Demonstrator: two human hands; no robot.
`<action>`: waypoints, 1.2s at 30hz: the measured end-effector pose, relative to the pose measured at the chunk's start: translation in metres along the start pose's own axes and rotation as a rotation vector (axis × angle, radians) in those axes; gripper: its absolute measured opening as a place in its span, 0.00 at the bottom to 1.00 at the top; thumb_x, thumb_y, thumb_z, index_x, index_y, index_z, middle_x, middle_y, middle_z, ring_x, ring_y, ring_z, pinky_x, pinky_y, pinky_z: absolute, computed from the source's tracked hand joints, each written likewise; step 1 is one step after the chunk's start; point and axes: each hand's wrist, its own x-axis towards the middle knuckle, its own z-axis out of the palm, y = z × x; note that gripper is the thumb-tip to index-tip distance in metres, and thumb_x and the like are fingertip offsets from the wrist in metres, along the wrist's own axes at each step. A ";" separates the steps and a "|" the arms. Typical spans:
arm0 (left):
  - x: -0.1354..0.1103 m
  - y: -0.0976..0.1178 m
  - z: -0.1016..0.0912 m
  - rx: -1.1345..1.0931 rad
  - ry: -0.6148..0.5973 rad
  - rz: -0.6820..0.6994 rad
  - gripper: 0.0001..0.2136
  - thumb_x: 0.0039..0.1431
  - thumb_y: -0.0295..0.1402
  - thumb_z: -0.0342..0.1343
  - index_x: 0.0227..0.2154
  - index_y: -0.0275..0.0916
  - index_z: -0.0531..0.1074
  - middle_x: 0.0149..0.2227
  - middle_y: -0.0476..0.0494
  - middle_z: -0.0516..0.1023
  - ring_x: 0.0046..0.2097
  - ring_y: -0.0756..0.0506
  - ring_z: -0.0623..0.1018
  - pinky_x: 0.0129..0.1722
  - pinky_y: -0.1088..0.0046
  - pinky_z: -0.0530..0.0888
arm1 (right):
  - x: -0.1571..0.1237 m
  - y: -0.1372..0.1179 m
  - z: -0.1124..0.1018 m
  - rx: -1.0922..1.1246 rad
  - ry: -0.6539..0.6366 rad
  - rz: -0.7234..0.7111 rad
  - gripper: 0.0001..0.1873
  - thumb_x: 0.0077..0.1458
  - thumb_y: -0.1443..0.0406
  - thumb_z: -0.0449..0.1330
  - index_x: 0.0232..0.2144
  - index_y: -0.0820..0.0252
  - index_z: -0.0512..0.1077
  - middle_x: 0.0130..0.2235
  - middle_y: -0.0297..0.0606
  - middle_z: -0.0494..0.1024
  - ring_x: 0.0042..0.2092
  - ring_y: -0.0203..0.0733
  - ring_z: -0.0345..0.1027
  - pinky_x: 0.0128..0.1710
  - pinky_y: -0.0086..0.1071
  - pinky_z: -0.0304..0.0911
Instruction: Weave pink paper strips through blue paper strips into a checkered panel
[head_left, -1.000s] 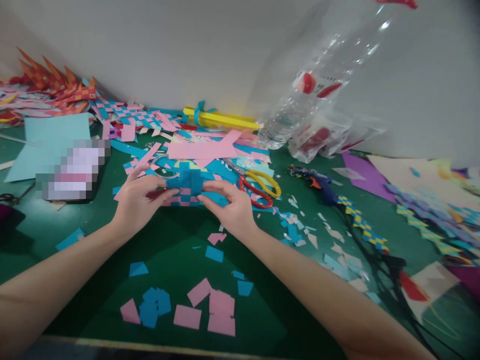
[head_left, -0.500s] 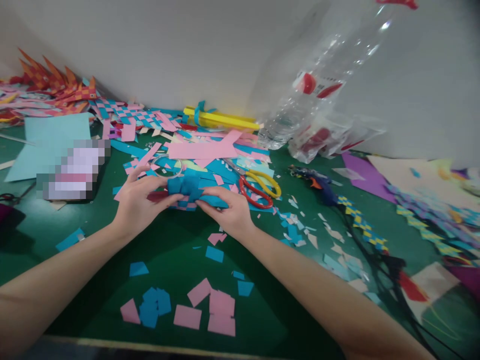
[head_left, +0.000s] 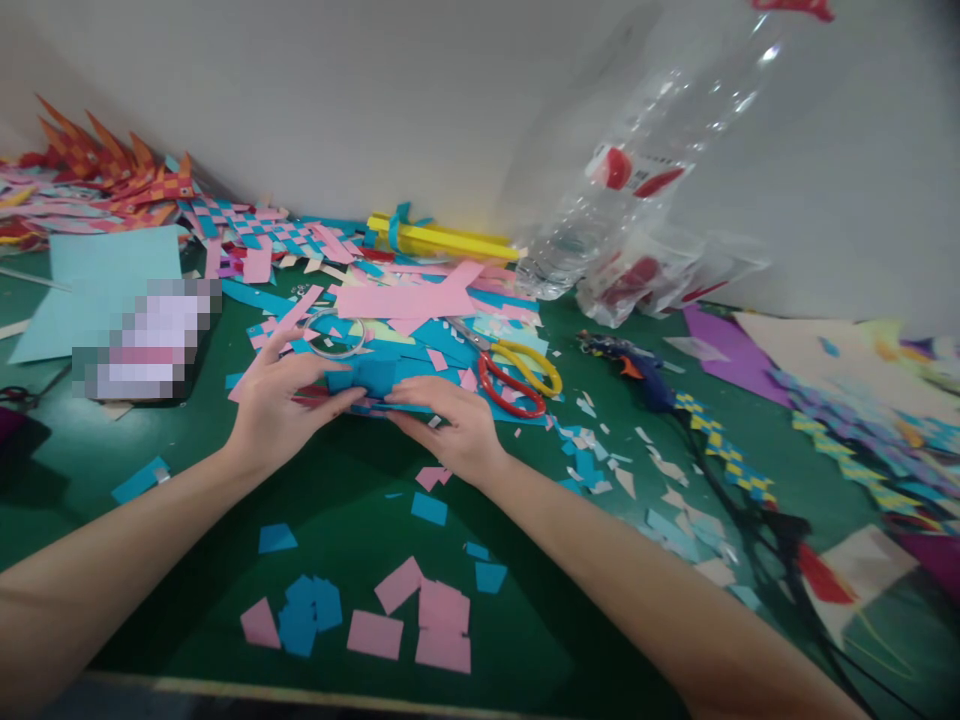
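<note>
- Left hand (head_left: 279, 405): thumb and fingers pinched on the left edge of the blue piece (head_left: 375, 377), left of the scissors (head_left: 517, 377).
- Right hand (head_left: 454, 425): fingers together, laid flat on the piece's near edge, just left of the scissors. Whether the thumb grips underneath cannot be told.
- Blue piece: low over the mat (head_left: 540, 620), between the hands and touching both.
- Ring (head_left: 334, 334): behind the left hand, farther left of the scissors.
- Scraps (head_left: 420, 620): well in front of the scissors.
- Bottle (head_left: 645, 170): behind and right of the scissors, tilted.
</note>
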 end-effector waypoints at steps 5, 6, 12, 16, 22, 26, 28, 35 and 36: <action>0.000 -0.001 0.000 -0.010 0.002 0.024 0.06 0.60 0.37 0.60 0.31 0.43 0.76 0.31 0.53 0.82 0.37 0.42 0.81 0.55 0.45 0.71 | 0.000 0.002 0.001 -0.020 0.032 -0.011 0.06 0.58 0.63 0.62 0.37 0.51 0.79 0.39 0.33 0.84 0.43 0.42 0.79 0.48 0.39 0.75; 0.000 0.000 -0.001 -0.004 -0.004 0.013 0.06 0.60 0.38 0.60 0.31 0.42 0.76 0.31 0.53 0.82 0.37 0.42 0.81 0.56 0.44 0.71 | 0.000 0.002 0.001 -0.022 0.039 -0.023 0.05 0.58 0.64 0.62 0.37 0.51 0.79 0.39 0.34 0.84 0.43 0.42 0.79 0.48 0.39 0.75; -0.001 -0.001 0.001 -0.019 0.034 0.004 0.05 0.59 0.38 0.61 0.31 0.44 0.77 0.29 0.53 0.82 0.35 0.42 0.81 0.54 0.47 0.73 | 0.000 0.002 0.001 -0.001 0.025 0.018 0.06 0.58 0.62 0.62 0.37 0.51 0.78 0.40 0.34 0.84 0.43 0.42 0.78 0.47 0.37 0.75; -0.002 -0.001 0.002 -0.002 0.013 -0.052 0.05 0.59 0.39 0.60 0.31 0.47 0.76 0.28 0.53 0.82 0.36 0.42 0.81 0.55 0.48 0.72 | 0.000 0.003 0.000 0.008 0.009 0.057 0.06 0.58 0.61 0.62 0.37 0.51 0.78 0.40 0.34 0.84 0.43 0.42 0.78 0.47 0.38 0.74; -0.002 0.000 0.001 -0.006 -0.013 -0.066 0.06 0.60 0.41 0.59 0.30 0.48 0.76 0.27 0.54 0.81 0.34 0.43 0.81 0.51 0.52 0.75 | 0.001 -0.003 0.000 0.098 0.030 0.157 0.05 0.56 0.60 0.64 0.35 0.53 0.76 0.41 0.35 0.83 0.43 0.42 0.79 0.46 0.37 0.75; 0.000 0.004 0.000 -0.013 -0.019 0.026 0.05 0.59 0.38 0.61 0.30 0.46 0.76 0.29 0.55 0.83 0.30 0.46 0.80 0.56 0.50 0.70 | 0.003 -0.010 0.000 0.212 0.073 0.215 0.18 0.52 0.60 0.67 0.46 0.53 0.72 0.44 0.36 0.82 0.45 0.42 0.78 0.46 0.35 0.75; 0.001 0.006 -0.001 -0.025 -0.042 0.072 0.03 0.59 0.36 0.61 0.31 0.46 0.76 0.30 0.56 0.83 0.29 0.47 0.80 0.59 0.50 0.67 | 0.004 -0.012 0.000 0.214 0.032 0.192 0.15 0.55 0.62 0.65 0.46 0.52 0.74 0.45 0.35 0.82 0.47 0.41 0.77 0.49 0.36 0.74; 0.001 0.007 -0.002 -0.006 -0.045 0.122 0.02 0.60 0.34 0.60 0.32 0.45 0.75 0.31 0.56 0.83 0.29 0.48 0.80 0.61 0.50 0.65 | 0.001 -0.007 0.002 0.171 0.125 0.198 0.04 0.55 0.66 0.64 0.33 0.51 0.79 0.37 0.33 0.84 0.44 0.44 0.79 0.48 0.39 0.74; 0.001 0.007 -0.002 0.004 -0.052 0.119 0.01 0.60 0.34 0.60 0.33 0.45 0.75 0.31 0.56 0.83 0.29 0.48 0.80 0.61 0.51 0.65 | 0.001 -0.006 0.002 0.161 0.139 0.213 0.03 0.55 0.65 0.65 0.32 0.52 0.79 0.36 0.33 0.84 0.44 0.44 0.79 0.47 0.39 0.75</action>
